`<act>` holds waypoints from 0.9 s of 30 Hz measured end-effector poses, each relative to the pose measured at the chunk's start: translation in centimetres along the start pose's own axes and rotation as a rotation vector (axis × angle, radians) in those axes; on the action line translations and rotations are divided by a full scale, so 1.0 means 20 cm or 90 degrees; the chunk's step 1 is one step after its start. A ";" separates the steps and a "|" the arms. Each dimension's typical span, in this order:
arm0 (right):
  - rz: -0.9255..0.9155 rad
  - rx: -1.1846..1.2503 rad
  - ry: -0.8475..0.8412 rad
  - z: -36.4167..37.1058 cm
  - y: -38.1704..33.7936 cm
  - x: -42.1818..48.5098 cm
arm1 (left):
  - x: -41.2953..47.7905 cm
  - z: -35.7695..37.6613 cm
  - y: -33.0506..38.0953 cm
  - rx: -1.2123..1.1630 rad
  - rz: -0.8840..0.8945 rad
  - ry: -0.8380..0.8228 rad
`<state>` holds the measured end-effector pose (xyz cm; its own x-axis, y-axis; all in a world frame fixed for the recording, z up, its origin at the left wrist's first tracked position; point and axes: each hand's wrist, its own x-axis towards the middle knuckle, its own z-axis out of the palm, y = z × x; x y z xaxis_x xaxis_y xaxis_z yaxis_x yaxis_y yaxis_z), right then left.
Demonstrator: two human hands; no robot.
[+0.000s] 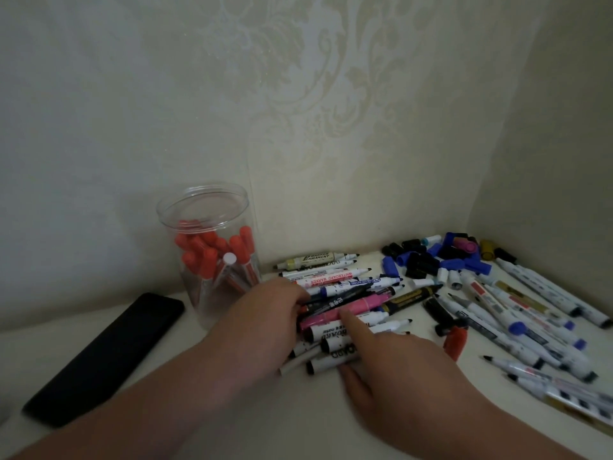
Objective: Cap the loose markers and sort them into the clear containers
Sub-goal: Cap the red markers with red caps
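A clear jar [205, 207] stands at the back left, holding several red-capped markers [212, 254]. A pile of uncapped markers [348, 280] lies in the middle of the table. My left hand [262, 323] covers the pile's left end with its fingers curled round the marker ends. My right hand [398, 366] reaches in from the right; its straight index finger touches a pink marker [328, 315] and its thumb lies below the pile. Loose blue, black and white caps [431, 257] are heaped at the back right.
A black phone [106, 356] lies at the left on the pale table [298, 413]. More markers [530, 310] spread along the right wall, and a red cap [456, 341] lies beside them. Patterned walls close the back and right sides.
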<state>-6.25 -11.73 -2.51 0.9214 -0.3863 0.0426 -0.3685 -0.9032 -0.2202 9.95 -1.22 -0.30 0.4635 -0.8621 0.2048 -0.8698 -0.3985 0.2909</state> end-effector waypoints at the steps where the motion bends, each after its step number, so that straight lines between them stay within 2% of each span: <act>1: -0.001 -0.006 -0.001 0.00 0.00 0.00 | 0.05 -0.01 0.01 0.034 -0.003 -0.033; 11: 0.007 -0.016 -0.037 -0.02 0.02 0.00 | 0.24 -0.02 0.06 0.145 0.037 -0.143; 17: 0.014 -0.013 -0.033 -0.02 0.02 -0.01 | 0.21 -0.03 0.12 0.153 -0.002 -0.107; 22: 0.020 0.006 -0.033 -0.03 0.02 0.01 | 0.10 -0.18 0.13 0.129 -0.090 -0.057; 24: 0.016 0.016 -0.032 -0.03 0.02 0.01 | 0.05 -0.25 0.11 0.055 -0.105 -0.034; 25: 0.015 0.017 -0.034 -0.03 0.02 0.01 | 0.03 -0.27 0.10 -0.032 -0.117 -0.009; 27: 0.012 0.019 -0.032 -0.03 0.03 0.01 | 0.01 -0.24 0.10 -0.310 -0.168 0.021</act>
<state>-6.39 -12.40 -1.96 0.9199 -0.3921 -0.0101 -0.3821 -0.8900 -0.2487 9.11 -0.62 4.88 0.6666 -0.7396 0.0930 -0.5486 -0.4022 0.7330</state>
